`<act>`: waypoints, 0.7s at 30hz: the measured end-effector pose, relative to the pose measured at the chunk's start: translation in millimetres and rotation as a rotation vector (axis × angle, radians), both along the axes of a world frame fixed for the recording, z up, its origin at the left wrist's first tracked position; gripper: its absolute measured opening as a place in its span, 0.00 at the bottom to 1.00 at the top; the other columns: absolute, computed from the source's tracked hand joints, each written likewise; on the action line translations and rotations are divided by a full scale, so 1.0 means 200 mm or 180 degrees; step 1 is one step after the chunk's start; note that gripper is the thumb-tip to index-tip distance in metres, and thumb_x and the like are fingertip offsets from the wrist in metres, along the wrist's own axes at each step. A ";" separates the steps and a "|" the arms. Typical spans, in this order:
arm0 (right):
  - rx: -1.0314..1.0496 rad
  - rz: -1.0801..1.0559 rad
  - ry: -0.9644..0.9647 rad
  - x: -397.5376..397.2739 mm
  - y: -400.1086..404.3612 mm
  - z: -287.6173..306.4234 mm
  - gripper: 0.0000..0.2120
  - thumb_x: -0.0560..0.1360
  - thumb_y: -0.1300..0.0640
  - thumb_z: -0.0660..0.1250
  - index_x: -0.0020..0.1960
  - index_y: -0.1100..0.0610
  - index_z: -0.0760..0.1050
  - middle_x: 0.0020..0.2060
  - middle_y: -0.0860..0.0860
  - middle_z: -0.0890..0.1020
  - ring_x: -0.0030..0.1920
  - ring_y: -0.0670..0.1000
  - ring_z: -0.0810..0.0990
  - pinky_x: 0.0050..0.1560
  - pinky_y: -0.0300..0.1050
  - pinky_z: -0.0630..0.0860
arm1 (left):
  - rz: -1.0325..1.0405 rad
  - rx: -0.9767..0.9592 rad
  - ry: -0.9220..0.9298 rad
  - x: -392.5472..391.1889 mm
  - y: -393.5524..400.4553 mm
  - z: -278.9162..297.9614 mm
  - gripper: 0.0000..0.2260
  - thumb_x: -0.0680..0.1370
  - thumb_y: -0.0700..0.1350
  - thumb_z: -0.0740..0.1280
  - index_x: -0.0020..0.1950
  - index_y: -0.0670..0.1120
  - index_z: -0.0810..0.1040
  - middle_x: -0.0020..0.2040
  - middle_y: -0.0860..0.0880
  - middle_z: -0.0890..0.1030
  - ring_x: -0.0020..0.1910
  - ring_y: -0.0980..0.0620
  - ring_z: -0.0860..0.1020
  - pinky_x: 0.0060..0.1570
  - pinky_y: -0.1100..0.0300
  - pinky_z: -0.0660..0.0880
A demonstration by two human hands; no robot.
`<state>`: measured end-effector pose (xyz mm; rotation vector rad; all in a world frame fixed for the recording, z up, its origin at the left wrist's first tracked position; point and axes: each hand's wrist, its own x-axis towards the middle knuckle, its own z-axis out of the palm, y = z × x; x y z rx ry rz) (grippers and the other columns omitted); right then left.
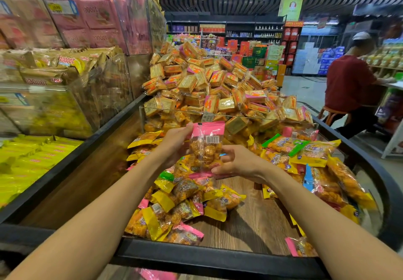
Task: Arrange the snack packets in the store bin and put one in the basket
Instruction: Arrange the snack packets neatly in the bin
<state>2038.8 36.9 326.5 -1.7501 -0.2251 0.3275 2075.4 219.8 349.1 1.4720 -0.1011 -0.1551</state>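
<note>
**Pink-topped packet held upright over the bin, basket not in sight**

The store bin (218, 255), a wood-floored tray with a dark rim, fills the lower half of the frame. A loose heap of snack packets (174, 203) in yellow, pink, green and blue lies across its middle and right. Behind a clear divider (229, 114), at centre frame, rises a taller mound of gold cracker packs (207, 79). Clear boxes of pink and yellow packs (87, 18) stack at upper left, and a person in a red shirt (349, 83) sits at the right edge.

Just above the heap, at centre, one pink-topped packet (206, 146) stands on end, long axis vertical. The left hand (174, 146) pinches its upper left edge; the right hand (237, 162) curls its fingers round the lower right corner. Both hands touch it, so either could carry it off.

No basket is visible, so which way the packet must travel cannot be told. The heap looks far from tidy.
</note>
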 end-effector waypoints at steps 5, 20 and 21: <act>0.0328 -0.0283 -0.0043 0.01 -0.03 0.01 0.23 0.70 0.75 0.69 0.64 0.67 0.72 0.52 0.64 0.81 0.46 0.57 0.83 0.43 0.42 0.82 | -0.1024 0.0625 0.0343 -0.03 0.00 0.01 0.19 0.72 0.42 0.72 0.61 0.41 0.74 0.58 0.43 0.80 0.54 0.48 0.80 0.50 0.55 0.80; 0.0165 -0.0391 0.0003 0.02 -0.02 -0.01 0.16 0.71 0.73 0.69 0.53 0.57 0.75 0.44 0.56 0.82 0.46 0.53 0.83 0.49 0.46 0.82 | -0.0523 0.1297 -0.0152 0.05 -0.02 -0.11 0.43 0.61 0.52 0.76 0.73 0.45 0.64 0.69 0.42 0.72 0.65 0.44 0.73 0.61 0.46 0.74; 0.0032 -0.0449 -0.0017 0.02 -0.02 -0.01 0.15 0.72 0.71 0.69 0.54 0.58 0.74 0.46 0.57 0.82 0.47 0.53 0.82 0.51 0.47 0.81 | -0.0470 0.1281 -0.0175 0.07 -0.02 -0.14 0.42 0.63 0.51 0.76 0.73 0.45 0.64 0.69 0.43 0.71 0.65 0.44 0.73 0.60 0.47 0.74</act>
